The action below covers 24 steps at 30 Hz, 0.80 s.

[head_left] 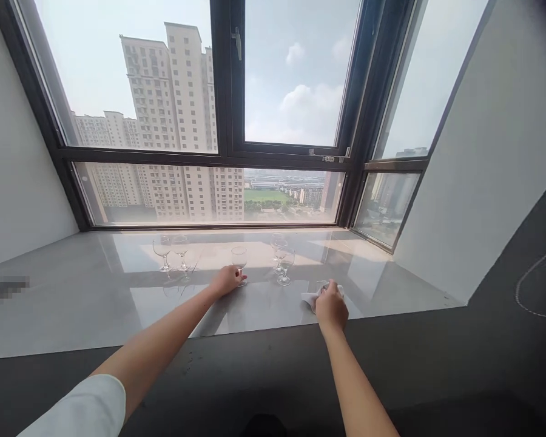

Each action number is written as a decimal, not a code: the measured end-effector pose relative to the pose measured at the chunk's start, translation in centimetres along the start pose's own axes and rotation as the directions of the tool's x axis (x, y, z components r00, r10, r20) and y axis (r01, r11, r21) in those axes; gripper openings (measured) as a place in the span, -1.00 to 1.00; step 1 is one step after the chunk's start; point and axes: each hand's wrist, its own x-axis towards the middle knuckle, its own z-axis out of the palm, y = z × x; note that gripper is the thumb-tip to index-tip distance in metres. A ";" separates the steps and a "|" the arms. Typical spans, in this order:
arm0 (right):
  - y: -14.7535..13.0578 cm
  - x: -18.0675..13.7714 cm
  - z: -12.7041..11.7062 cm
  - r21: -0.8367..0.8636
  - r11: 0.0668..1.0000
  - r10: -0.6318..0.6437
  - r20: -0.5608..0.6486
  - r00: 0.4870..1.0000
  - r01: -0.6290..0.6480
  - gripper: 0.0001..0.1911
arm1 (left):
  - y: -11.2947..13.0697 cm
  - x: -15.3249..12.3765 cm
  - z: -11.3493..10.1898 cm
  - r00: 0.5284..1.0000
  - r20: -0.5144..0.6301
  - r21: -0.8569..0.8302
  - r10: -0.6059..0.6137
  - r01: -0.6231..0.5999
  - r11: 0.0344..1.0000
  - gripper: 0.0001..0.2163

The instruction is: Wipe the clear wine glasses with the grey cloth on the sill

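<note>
My left hand is closed around the stem of a clear stemmed glass, which stands upright on the glossy pale sill. To the right, near the sill's front edge, my right hand is closed on a crumpled white cloth. A faint clear rim shows by those fingers; what it belongs to is hidden. Between the hands and farther back stand a clear stemmed glass and another glass close behind it. Two more, a left glass and its neighbour glass, stand upright left of my left hand.
A dark-framed window rises behind the sill, with tall buildings outside. White walls close in the left wall side and the right wall side. A thin looped cord hangs at far right. The sill drops off toward me.
</note>
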 end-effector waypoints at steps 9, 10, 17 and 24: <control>0.3 0.1 0.3 0.063 0.997 0.036 -0.053 0.998 -0.032 -0.54 | 2.8 7.3 2.8 0.998 -0.017 0.165 -0.062 0.064 0.984 -0.70; 0.3 0.1 0.3 0.069 0.997 0.030 -0.051 0.998 -0.027 -0.53 | 3.0 7.8 3.0 0.998 -0.010 0.165 -0.062 0.063 0.984 -0.69; 0.0 0.0 -0.3 0.077 0.996 0.053 -0.020 0.998 -0.051 -0.47 | 3.7 10.5 3.9 0.998 0.012 0.132 -0.069 0.067 0.989 -0.70; 0.1 0.0 -0.3 0.094 0.994 0.066 -0.020 0.998 -0.064 -0.46 | 4.1 11.1 4.1 0.997 0.019 0.138 -0.071 0.068 0.988 -0.67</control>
